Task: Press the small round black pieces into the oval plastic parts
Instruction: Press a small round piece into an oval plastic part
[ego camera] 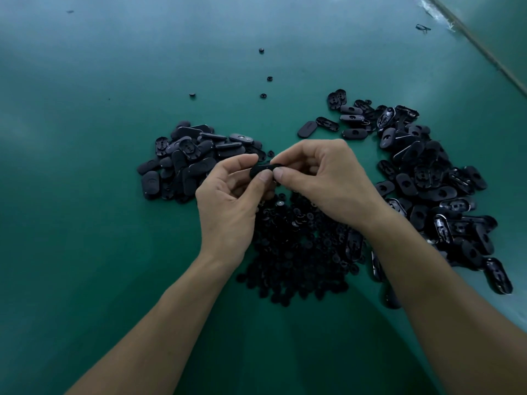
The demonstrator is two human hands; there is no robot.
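Head view: nearest to us we see two bare forearms coming in from the bottom edge over the green counter [85, 155]. Between them, partly under the wrists, a heap of small round black pieces [299, 252] lies spread on the counter. Just beyond that heap the left hand [228, 203] and the right hand [325, 181] meet and grip one black oval part [263, 168] between them, held above the counter. The left hand's thumb and curled fingers pinch its left end, the right hand's thumb and forefinger pinch its right end, and the two thumb tips almost touch on its near side. We cannot tell whether a round piece sits in it. To the left of the hands lies the left pile of oval parts [188, 163]. To the right lies the larger right pile of oval parts [427, 183], which runs along the right forearm. Farther off we see four loose round pieces [263, 95] scattered well apart, and near the counter's far right edge a small dark scrap [423, 27].
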